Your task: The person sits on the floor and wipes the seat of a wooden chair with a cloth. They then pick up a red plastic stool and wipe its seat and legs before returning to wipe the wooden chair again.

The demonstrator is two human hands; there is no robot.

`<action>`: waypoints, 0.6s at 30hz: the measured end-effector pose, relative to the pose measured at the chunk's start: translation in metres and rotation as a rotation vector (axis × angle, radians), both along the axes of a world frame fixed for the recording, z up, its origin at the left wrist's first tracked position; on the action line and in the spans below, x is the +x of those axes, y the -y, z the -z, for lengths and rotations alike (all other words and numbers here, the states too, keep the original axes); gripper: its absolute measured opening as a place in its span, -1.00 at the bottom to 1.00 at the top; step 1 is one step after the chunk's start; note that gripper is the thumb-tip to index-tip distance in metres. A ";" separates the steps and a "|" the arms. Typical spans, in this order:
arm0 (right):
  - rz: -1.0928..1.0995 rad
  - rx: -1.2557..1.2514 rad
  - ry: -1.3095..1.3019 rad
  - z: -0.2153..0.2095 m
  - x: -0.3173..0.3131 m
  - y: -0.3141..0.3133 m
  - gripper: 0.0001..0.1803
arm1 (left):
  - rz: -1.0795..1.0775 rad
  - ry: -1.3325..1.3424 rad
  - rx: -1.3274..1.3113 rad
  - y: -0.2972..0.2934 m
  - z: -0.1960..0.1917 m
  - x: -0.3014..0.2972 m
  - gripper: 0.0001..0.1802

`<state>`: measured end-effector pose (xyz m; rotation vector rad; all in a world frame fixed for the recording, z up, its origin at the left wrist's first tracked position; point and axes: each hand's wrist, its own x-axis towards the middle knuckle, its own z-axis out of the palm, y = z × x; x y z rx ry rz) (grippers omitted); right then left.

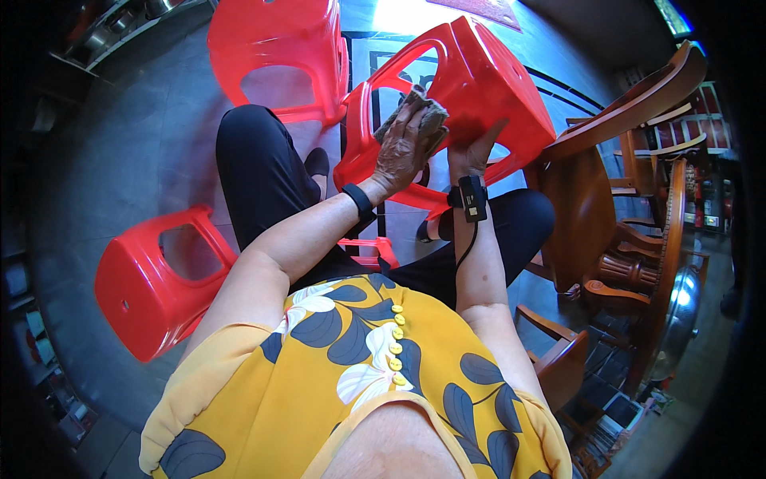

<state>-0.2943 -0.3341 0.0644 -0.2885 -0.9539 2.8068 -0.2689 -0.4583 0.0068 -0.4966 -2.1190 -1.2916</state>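
A red plastic stool [511, 88] is tilted on its side in front of me, between and above my knees. My left hand [399, 156] presses a folded grey-brown cloth [431, 116] against the stool near one of its legs, fingers closed over the cloth. On the stool's near right side, my right hand [472, 156] grips it by a leg edge. The thumb lies along the red plastic, and the other fingers are mostly hidden. A dark band circles my left wrist; a small black device with a cable is strapped to my right one.
Another red stool [275, 32] stands beyond my left knee, and one more [152, 279] is at my left. Part of a red seat [371, 251] shows beneath me. Close on the right are a wooden chair [574, 215] and a round wooden table [674, 239].
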 end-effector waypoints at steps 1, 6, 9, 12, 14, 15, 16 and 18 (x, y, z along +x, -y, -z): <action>0.010 -0.011 0.013 0.000 -0.001 0.000 -0.08 | -0.021 0.059 -0.023 0.001 0.009 0.006 -0.31; 0.042 -0.132 -0.016 0.003 -0.006 0.003 -0.10 | -0.102 0.114 -0.167 0.018 0.056 0.033 -0.29; 0.049 -0.071 0.048 0.005 -0.009 0.002 -0.04 | 0.011 0.321 0.036 0.041 0.078 0.049 -0.37; 0.058 -0.061 0.015 0.008 -0.012 0.001 -0.03 | -0.003 0.458 -0.180 0.061 0.092 0.042 -0.48; 0.056 -0.073 -0.002 0.007 -0.013 -0.001 -0.03 | -0.041 0.452 0.116 0.071 0.095 0.018 -0.58; 0.066 -0.077 -0.005 0.007 -0.012 -0.001 -0.03 | -0.126 0.545 0.353 0.073 0.094 0.005 -0.61; 0.079 -0.073 0.002 0.006 -0.010 -0.002 -0.03 | -0.207 0.655 0.589 0.074 0.093 -0.007 -0.64; 0.094 -0.061 0.027 0.005 -0.007 -0.004 -0.03 | -0.260 0.675 0.624 0.084 0.089 -0.042 -0.63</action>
